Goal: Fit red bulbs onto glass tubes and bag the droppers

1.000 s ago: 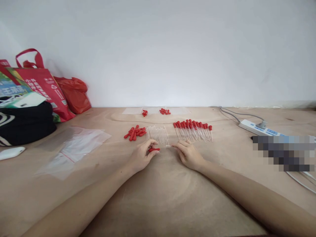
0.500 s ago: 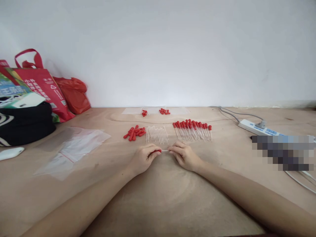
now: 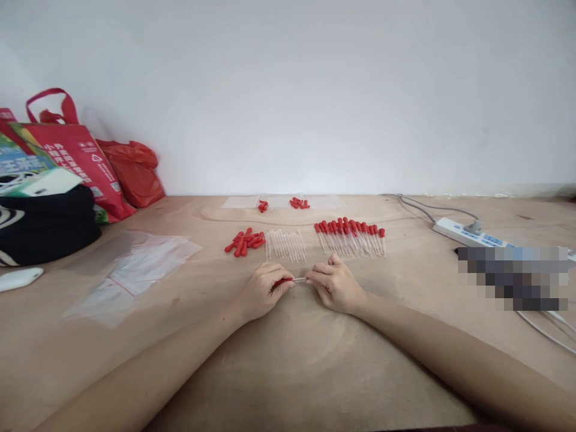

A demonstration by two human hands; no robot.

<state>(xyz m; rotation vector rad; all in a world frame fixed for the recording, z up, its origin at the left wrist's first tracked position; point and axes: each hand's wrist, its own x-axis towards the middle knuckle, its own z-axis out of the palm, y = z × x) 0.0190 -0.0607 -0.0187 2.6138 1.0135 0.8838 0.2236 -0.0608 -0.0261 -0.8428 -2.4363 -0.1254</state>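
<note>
My left hand (image 3: 266, 291) is closed on a red rubber dropper bulb (image 3: 283, 281). From its right end a thin clear dropper tube (image 3: 299, 279) runs across to my right hand (image 3: 336, 284), whose fingertips pinch the tube's other end. Whether the tube sits inside the bulb is hidden by my fingers. Just beyond my hands lie a heap of loose red bulbs (image 3: 244, 242) and, beside it, a row of bare clear tubes (image 3: 286, 245). Further right, droppers with red bulbs on their tubes (image 3: 350, 235) lie side by side.
Clear zip bags (image 3: 135, 273) lie at left, near a black bag (image 3: 47, 225), a red shopping bag (image 3: 85, 159) and a white object (image 3: 20, 278). More red bulbs (image 3: 299, 203) rest on plastic by the wall. A power strip (image 3: 470, 233) with cables and a blurred dark item are at right.
The tube and bulb between my hands have tilted slightly, the bulb end now a little lower. Both hands have shifted only slightly and keep their hold.
</note>
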